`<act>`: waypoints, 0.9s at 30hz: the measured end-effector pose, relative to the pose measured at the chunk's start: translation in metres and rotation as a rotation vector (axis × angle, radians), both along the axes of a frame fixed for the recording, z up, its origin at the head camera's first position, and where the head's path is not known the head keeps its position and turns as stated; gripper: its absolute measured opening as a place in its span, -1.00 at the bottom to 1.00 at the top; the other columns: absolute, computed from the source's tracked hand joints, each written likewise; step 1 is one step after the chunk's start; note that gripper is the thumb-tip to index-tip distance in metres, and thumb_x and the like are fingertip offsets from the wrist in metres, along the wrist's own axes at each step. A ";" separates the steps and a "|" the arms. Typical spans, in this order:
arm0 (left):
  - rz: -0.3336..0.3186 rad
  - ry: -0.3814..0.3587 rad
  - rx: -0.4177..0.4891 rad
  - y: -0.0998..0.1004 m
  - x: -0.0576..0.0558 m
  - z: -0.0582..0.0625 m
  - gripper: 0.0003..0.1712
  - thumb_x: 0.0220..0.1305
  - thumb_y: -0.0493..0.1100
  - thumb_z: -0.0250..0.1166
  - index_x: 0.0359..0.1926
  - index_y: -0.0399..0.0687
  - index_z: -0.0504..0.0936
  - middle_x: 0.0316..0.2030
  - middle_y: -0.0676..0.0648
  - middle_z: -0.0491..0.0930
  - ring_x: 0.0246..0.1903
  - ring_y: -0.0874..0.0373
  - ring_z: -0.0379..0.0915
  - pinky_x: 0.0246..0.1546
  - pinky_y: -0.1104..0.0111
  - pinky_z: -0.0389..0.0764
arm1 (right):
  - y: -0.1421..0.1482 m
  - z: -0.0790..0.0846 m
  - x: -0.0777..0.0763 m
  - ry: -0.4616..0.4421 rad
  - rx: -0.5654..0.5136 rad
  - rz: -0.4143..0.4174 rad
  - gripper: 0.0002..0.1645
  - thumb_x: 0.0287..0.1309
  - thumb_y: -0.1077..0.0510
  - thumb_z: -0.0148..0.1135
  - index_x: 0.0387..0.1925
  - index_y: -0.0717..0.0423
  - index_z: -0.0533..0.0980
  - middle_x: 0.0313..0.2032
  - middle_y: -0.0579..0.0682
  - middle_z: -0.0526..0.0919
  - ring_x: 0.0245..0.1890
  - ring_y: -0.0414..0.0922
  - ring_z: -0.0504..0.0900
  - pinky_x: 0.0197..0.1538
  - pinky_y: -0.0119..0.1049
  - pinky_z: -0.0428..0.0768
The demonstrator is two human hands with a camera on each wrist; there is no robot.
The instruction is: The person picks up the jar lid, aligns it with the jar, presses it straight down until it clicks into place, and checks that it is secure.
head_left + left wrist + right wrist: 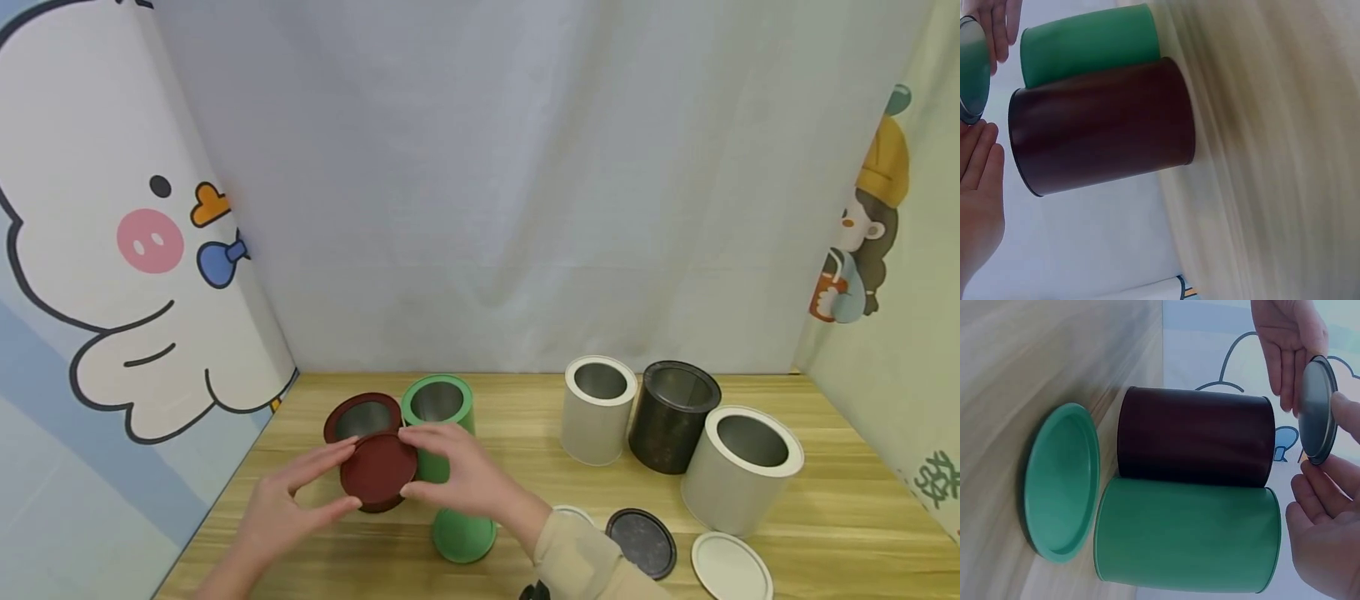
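Our sleeve (592,560) is showing nearest; with left hand (276,510) and right hand (471,475) we are pinching a red lid (378,469), a red can (1104,128) standing just beyond them.

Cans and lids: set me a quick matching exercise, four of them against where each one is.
Things
1. dark red lid
2. green lid
3. black can
4. green can

Places
A. lying flat on the table
B. standing beside the dark red can
C. held by the left hand and right hand
D. standing between two white cans

Pairs: 1-C, 2-A, 3-D, 4-B
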State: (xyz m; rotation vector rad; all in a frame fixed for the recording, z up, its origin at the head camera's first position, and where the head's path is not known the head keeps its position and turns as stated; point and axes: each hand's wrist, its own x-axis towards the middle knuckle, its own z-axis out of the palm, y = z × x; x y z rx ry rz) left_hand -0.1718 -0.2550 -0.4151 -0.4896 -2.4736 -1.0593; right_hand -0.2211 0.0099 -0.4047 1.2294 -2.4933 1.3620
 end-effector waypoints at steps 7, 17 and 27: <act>-0.011 0.005 0.020 -0.002 -0.007 0.006 -0.35 -0.03 -0.12 0.61 0.16 0.12 0.68 0.16 0.10 0.60 0.15 0.52 0.37 0.02 0.68 0.38 | -0.004 0.007 -0.004 0.012 0.010 -0.021 -0.28 0.20 0.04 0.41 0.36 0.08 0.42 0.31 -0.02 0.45 0.33 -0.05 0.35 0.33 -0.11 0.37; 0.032 -0.003 0.003 -0.004 -0.015 0.014 -0.38 -0.01 -0.05 0.60 0.15 0.12 0.69 0.14 0.08 0.61 0.15 0.52 0.35 0.04 0.69 0.33 | -0.011 0.010 -0.014 0.096 0.022 -0.040 -0.32 0.23 0.07 0.38 0.33 0.16 0.43 0.29 0.06 0.48 0.31 0.02 0.37 0.32 -0.09 0.38; 0.092 -0.056 0.007 -0.007 -0.027 0.014 -0.35 0.01 0.00 0.59 0.18 0.10 0.67 0.13 0.08 0.61 0.15 0.35 0.41 0.12 0.06 0.50 | -0.020 0.011 -0.024 0.119 0.066 -0.113 -0.38 0.26 0.07 0.35 0.31 0.14 0.46 0.27 0.02 0.50 0.31 0.01 0.38 0.33 -0.13 0.37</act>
